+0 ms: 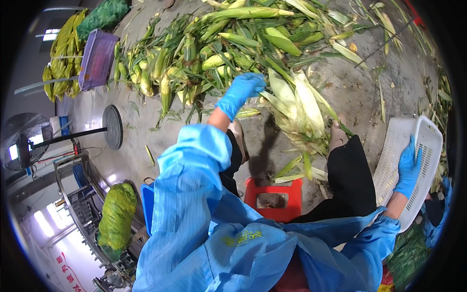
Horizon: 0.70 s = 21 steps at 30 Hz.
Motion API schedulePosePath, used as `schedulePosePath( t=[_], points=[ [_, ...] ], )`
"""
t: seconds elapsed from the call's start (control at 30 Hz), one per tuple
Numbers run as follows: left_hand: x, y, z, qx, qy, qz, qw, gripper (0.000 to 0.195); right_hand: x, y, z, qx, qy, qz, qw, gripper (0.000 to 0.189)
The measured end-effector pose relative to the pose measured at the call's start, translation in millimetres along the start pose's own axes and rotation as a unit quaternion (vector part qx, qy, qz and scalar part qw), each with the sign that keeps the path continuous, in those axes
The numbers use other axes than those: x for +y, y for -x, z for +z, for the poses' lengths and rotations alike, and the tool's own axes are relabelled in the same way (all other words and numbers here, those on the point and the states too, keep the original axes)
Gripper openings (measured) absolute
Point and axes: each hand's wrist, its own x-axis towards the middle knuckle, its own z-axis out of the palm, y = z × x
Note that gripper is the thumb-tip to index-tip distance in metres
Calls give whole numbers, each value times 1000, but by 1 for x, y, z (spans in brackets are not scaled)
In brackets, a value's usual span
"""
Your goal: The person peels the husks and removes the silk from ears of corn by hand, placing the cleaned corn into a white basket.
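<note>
My left hand [240, 93], in a blue glove, is over the near edge of a large heap of corn ears in green husks [189, 54]. Its fingers are partly curled and blurred, and whether they hold anything is unclear. Just right of it lie pale, peeled corn husks [297, 98], piled on the floor between my feet. My right hand [408, 169], also gloved in blue, rests with extended fingers against the side of a white perforated plastic basket [430, 142] at the right. Whether it grips the basket cannot be told.
A red plastic stool [273, 199] stands between my legs. At the upper left are a purple crate [96, 60] and filled mesh sacks [65, 54]. A pedestal fan [25, 140], a conveyor-like machine [82, 204] and a green mesh sack [117, 219] are at the left. Someone's blue sleeve [437, 215] shows far right.
</note>
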Motion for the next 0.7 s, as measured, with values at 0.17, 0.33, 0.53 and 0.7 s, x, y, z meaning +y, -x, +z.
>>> schedulePosePath(
  t=[0.17,0.33,0.53,0.7],
  points=[
    [-71,-47,-179,425,-214,154,866,36,-266,26,-171,-201,-702,-68,679,37],
    [-55,-75,-273,462,-303,161,818,77,-353,66,-159,-144,-370,-381,835,57],
    [-22,-106,-220,432,-482,-33,761,80,-352,60,-138,-221,-264,-370,863,68],
    [-38,-81,-236,423,-476,3,771,62,-358,65,-141,-247,-288,-387,841,65]
  ],
)
